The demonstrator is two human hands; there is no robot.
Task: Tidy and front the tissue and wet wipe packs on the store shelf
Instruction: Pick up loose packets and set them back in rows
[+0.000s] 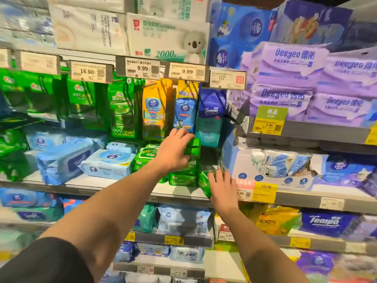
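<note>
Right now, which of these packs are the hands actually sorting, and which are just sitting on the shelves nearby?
In the job:
- small green pack, gripped by the left hand
- green pack at the shelf edge, under the right hand
- stacked green wipe packs between them

Just nearby:
- purple Deeyeo packs
- blue Tempo pack
- koala facial tissue box

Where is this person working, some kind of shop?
Most likely a supermarket aisle: metal shelves stacked with tissue and wet wipe packs, and printed price tags clipped along the shelf edges, one reading 9.99.
</note>
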